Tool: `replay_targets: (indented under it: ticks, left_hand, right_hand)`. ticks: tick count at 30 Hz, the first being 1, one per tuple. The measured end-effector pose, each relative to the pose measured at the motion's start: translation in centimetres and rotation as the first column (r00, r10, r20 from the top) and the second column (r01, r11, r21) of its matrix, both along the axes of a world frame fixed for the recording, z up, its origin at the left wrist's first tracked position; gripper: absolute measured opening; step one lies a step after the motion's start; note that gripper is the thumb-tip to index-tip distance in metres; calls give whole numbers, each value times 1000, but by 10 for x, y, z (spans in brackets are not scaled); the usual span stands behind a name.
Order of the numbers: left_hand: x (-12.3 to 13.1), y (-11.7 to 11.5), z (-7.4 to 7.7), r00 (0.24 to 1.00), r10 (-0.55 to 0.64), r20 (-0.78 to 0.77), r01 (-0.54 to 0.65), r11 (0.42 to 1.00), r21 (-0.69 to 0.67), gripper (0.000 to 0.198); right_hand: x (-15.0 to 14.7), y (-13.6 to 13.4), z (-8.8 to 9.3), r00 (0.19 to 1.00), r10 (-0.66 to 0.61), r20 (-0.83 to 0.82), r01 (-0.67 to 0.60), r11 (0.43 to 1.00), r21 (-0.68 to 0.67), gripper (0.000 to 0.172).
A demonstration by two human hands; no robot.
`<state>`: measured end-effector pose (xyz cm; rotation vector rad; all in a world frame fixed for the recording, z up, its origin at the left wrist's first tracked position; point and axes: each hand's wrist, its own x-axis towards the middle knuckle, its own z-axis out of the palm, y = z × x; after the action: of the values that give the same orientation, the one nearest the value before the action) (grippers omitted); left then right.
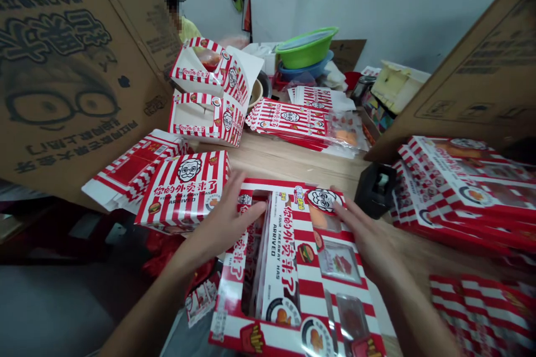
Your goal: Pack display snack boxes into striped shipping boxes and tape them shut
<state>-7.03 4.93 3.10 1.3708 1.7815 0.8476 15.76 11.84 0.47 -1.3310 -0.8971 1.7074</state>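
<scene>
A pale wood-grain worktop (288, 164) meets a bluish-white wall (377, 5) behind. Lower centre, a glossy red-and-white striped carton (305, 284) is cut off by the frame. The blurred left hand (228, 217), thumb and fingers apart, meets its upper left; the right hand (364, 234) lines its right edge, grip unclear.

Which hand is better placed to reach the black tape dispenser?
Probably the right hand: it's at the right edge of the striped box, near the tape dispenser. The left hand is at its left side, farther away.
</scene>
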Motion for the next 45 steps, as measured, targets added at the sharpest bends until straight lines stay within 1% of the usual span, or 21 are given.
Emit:
replay_targets:
  ticks: [1,3,6,11,13,15,17,19,21,23,26,27,29,32,34,36,39,41,42,44,45]
  left_hand:
    - [1,8,2,994,-25,-102,26,1000,9,68]
    - [4,21,3,968,-67,-242,75,997,22,61]
    - [8,31,5,925,-127,-357,141,990,12,51]
    - [5,32,9,896,-181,-405,193,981,-10,45]
    - [4,30,10,888,-205,-411,220,975,-10,43]
    - [3,28,9,876,-225,-427,239,971,-20,44]
    - [4,26,8,867,-212,-451,224,974,-27,47]
    - [8,26,8,851,-171,-497,185,982,-21,48]
    - [14,31,11,800,-158,-579,198,980,7,45]
    - [22,40,15,710,-233,-664,339,940,33,41]
    - [32,57,20,533,-420,-735,616,788,-4,42]
    - [34,61,21,481,-465,-743,667,744,-33,42]
    - [36,66,22,410,-508,-758,710,699,-84,42]
    - [34,65,22,352,-509,-785,731,673,-109,42]
    - [32,63,21,334,-502,-797,738,666,-110,42]
    - [30,61,20,334,-511,-792,745,658,-110,42]
    - [30,59,19,369,-523,-769,738,668,-100,42]
    - [30,60,18,404,-528,-747,723,685,-93,43]
    - [30,60,18,427,-532,-731,716,693,-86,43]
    - [29,61,18,474,-544,-692,710,701,-64,45]
    - [29,61,18,491,-549,-677,711,701,-53,45]
  right_hand:
    - [-3,2,3,999,21,-27,-21,999,-34,58]
    - [-7,4,7,997,51,-62,-56,994,-94,64]
    - [-5,5,6,997,62,-54,-67,993,-98,64]
    - [-3,9,1,986,104,128,-106,994,7,56]
    - [-7,10,2,977,122,173,-131,990,45,56]
    - [-11,8,4,972,106,208,-121,990,65,59]
    - [-15,6,5,977,80,196,-89,995,36,60]
    - [-16,2,4,990,65,127,-64,998,-13,58]
    - [-14,0,4,997,56,60,-55,998,-26,53]
    - [-12,-1,4,998,48,34,-48,999,8,48]
    - [-10,-2,5,999,30,42,-31,999,39,44]
    - [-10,-2,5,999,27,34,-28,999,37,43]
    - [-9,-2,5,999,31,-11,-31,999,22,44]
    - [-8,-2,4,995,34,-95,-32,999,23,43]
    - [-7,-1,2,992,41,-116,-38,999,30,40]
    - [-6,0,0,991,61,-118,-56,998,39,38]
    - [-3,2,-1,992,96,-77,-90,993,74,37]
    - [-1,4,0,995,80,53,-91,969,230,35]
    - [0,5,2,985,63,159,-115,930,349,32]
    - [0,7,6,928,56,368,-261,803,536,23]
    - [0,8,7,892,80,444,-351,742,572,20]
